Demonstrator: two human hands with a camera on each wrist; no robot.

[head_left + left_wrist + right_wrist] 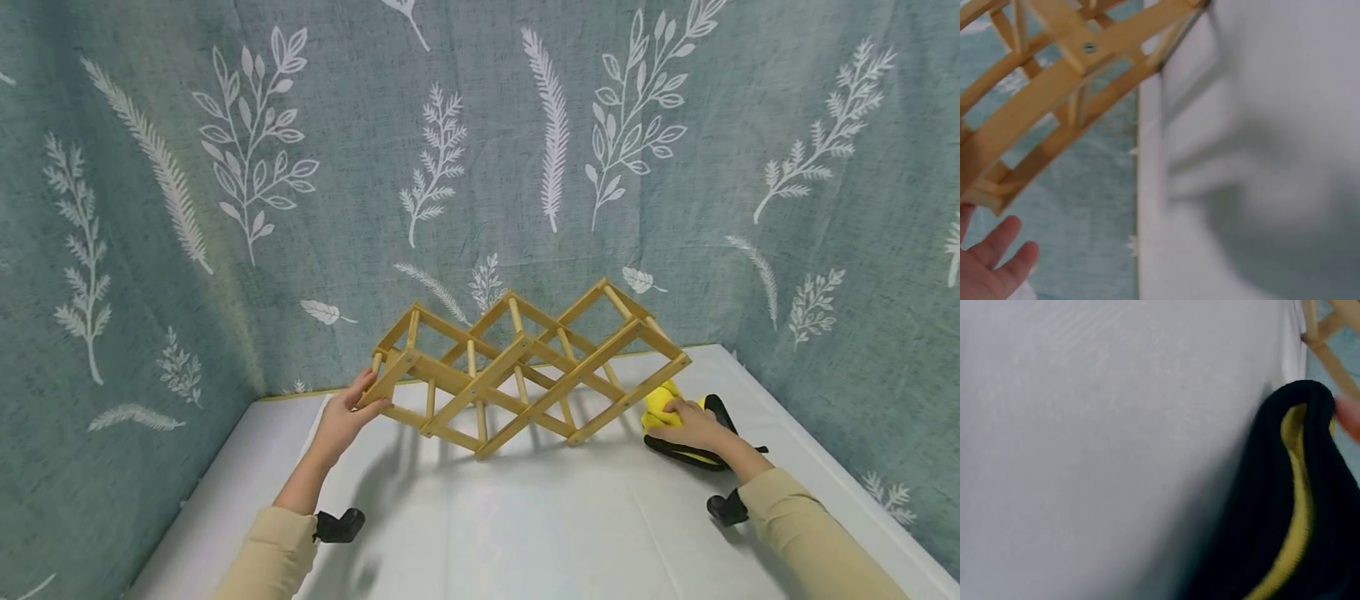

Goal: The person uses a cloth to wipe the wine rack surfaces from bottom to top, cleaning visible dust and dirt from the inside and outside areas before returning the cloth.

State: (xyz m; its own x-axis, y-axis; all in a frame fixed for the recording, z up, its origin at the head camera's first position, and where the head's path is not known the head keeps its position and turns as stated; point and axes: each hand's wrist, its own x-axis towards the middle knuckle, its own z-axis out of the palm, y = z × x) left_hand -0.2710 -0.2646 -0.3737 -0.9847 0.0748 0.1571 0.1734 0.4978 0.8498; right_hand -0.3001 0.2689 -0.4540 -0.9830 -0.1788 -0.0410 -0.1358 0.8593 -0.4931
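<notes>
My left hand [347, 419] holds the left end of an accordion-style wooden rack [517, 367], with the thumb in front and the fingers behind the end board. Its slats are crossed and joined by round rods, and it stretches out at a slant, its right end higher. In the left wrist view, fingertips [1004, 240] show right at the rack's [1035, 106] lower end. My right hand [690, 423] grips a bunched yellow cloth item with black edging [660, 402], below the rack's right end. The black edging [1272, 469] folds around a yellow inside in the right wrist view.
A white-covered table [540, 525] lies under both hands, with the rack's shadow on it. Grey-green curtains [480, 167] with white leaf prints stand behind and at both sides. Black wrist mounts [341, 525] sit at both sleeves.
</notes>
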